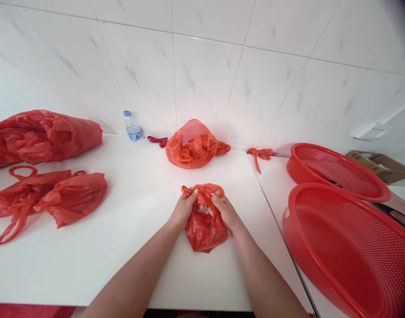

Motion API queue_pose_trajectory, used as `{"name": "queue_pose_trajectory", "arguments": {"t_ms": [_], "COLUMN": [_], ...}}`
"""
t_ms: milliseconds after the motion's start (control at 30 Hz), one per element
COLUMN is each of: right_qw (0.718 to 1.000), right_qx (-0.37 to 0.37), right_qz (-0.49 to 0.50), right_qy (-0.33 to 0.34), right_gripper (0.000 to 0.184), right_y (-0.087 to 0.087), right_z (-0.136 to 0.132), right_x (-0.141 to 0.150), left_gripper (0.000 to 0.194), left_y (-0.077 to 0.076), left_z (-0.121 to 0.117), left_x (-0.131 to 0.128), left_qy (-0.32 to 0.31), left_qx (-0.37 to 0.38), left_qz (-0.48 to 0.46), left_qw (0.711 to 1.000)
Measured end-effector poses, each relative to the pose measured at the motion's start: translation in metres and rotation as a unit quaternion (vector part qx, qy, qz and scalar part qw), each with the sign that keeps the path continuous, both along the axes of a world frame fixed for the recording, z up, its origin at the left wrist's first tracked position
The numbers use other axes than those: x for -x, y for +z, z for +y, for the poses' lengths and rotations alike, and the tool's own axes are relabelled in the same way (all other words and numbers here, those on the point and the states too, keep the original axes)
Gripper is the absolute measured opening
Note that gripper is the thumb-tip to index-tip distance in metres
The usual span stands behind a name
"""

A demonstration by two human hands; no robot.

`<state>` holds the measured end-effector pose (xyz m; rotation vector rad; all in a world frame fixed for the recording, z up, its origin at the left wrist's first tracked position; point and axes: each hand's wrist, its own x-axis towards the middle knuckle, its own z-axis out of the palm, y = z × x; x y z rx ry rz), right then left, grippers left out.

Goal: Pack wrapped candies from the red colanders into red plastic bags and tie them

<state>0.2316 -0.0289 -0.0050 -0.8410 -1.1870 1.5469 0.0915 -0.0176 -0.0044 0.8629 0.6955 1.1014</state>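
A small red plastic bag point(207, 232) lies at the middle of the white table, between my two hands. My left hand point(185, 206) grips the left side of its rim, thumb on top. On the opposite side my right hand point(225, 208) holds the rim, with some fingers inside the mouth. The bag's mouth is spread partly apart and fingertips show through it. Whatever else the bag may contain cannot be made out. Just beyond it sits a rounder, open red plastic bag point(192, 159) stuffed with crumpled red plastic.
Several red bags, including a large bundle point(50, 132) and a smaller bag point(78, 196), lie at left. A water bottle point(133, 128) stands by the tiled wall. Two red perforated baskets point(328, 260) occupy the right side, near a cardboard box point(371, 165). A table seam runs beside them.
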Motion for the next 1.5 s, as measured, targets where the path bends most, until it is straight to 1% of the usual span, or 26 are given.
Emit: {"name": "queue_pose_trajectory", "arguments": {"t_ms": [67,100,200,233,300,367,400,433,500,600,633,700,767,833,900,967,1033,1100,1167,1233,1267,1300,1367,1433,1500], "right_qw": [0.999,0.999,0.997,0.996,0.996,0.995,0.993,0.990,0.976,0.949,0.938,0.918,0.906,0.910,0.931,0.954,0.969,0.981,0.993,0.997,0.997,0.996,0.992,0.979,0.966], "right_qx": [0.014,0.017,-0.006,-0.018,-0.029,-0.028,-0.026,-0.023,-0.020,-0.010,-0.010,-0.015,-0.024,-0.032,-0.042,-0.050,-0.054,-0.040,-0.017,-0.008,-0.012,-0.018,-0.030,-0.026,-0.020], "right_qz": [0.013,0.002,-0.060,-0.071,-0.076,-0.092,-0.111,-0.137,-0.201,-0.277,-0.294,-0.322,-0.339,-0.328,-0.289,-0.245,-0.211,-0.172,-0.119,-0.080,-0.076,-0.083,-0.121,-0.169,-0.204], "right_qy": [0.035,0.045,0.056,0.053,0.037,0.004,-0.016,-0.037,-0.078,-0.153,-0.183,-0.231,-0.253,-0.250,-0.220,-0.166,-0.119,-0.074,-0.018,0.023,0.025,0.014,-0.038,-0.107,-0.160], "right_gripper": [0.059,0.058,0.038,0.037,0.046,0.059,0.062,0.061,0.046,0.018,0.014,0.013,0.013,0.013,0.014,0.023,0.034,0.043,0.047,0.049,0.049,0.048,0.042,0.035,0.033], "right_y": [0.004,0.006,0.011,0.012,0.011,0.008,0.006,0.004,-0.001,-0.006,-0.007,-0.009,-0.010,-0.011,-0.010,-0.008,-0.005,-0.002,0.000,0.000,-0.001,-0.003,-0.007,-0.011,-0.012], "right_z": [-0.003,-0.004,-0.005,-0.005,-0.004,-0.003,-0.002,0.000,0.003,0.007,0.008,0.009,0.009,0.010,0.011,0.012,0.011,0.011,0.010,0.010,0.011,0.012,0.014,0.016,0.017], "right_x": [-0.003,-0.004,-0.002,-0.001,0.001,0.002,0.002,0.003,0.004,0.005,0.005,0.005,0.004,0.002,0.000,-0.003,-0.007,-0.011,-0.015,-0.018,-0.018,-0.018,-0.015,-0.012,-0.011], "left_gripper": [0.033,0.035,0.039,0.037,0.033,0.031,0.030,0.029,0.025,0.014,0.012,0.011,0.012,0.014,0.017,0.022,0.028,0.029,0.028,0.026,0.026,0.027,0.028,0.031,0.036], "left_y": [-0.003,-0.005,-0.010,-0.011,-0.013,-0.013,-0.012,-0.012,-0.009,-0.003,-0.001,0.001,0.001,0.000,-0.003,-0.005,-0.007,-0.008,-0.009,-0.009,-0.009,-0.009,-0.009,-0.008,-0.009], "left_z": [0.004,0.006,0.010,0.011,0.011,0.010,0.009,0.008,0.004,-0.002,-0.004,-0.007,-0.009,-0.008,-0.007,-0.004,-0.002,0.000,0.002,0.003,0.003,0.003,0.001,-0.002,-0.005], "left_x": [0.002,0.003,0.005,0.005,0.006,0.006,0.006,0.006,0.005,0.002,0.000,-0.003,-0.005,-0.006,-0.005,-0.004,-0.003,-0.001,0.000,0.001,0.001,0.001,0.001,0.000,-0.001], "left_qy": [0.026,0.040,0.068,0.078,0.088,0.083,0.077,0.075,0.080,0.067,0.059,0.046,0.037,0.030,0.035,0.059,0.089,0.116,0.139,0.157,0.162,0.164,0.159,0.132,0.091], "left_qx": [0.031,0.044,0.049,0.046,0.040,0.034,0.028,0.019,-0.011,-0.101,-0.138,-0.193,-0.217,-0.227,-0.246,-0.269,-0.288,-0.300,-0.302,-0.297,-0.295,-0.294,-0.301,-0.323,-0.355], "left_qz": [0.021,0.030,0.029,0.017,-0.012,-0.038,-0.043,-0.041,-0.008,0.080,0.104,0.140,0.171,0.206,0.233,0.251,0.262,0.267,0.265,0.260,0.259,0.258,0.264,0.277,0.297], "left_qw": [0.999,0.998,0.996,0.996,0.995,0.995,0.996,0.996,0.997,0.989,0.983,0.970,0.960,0.951,0.940,0.928,0.917,0.908,0.905,0.905,0.906,0.906,0.902,0.895,0.882]}}
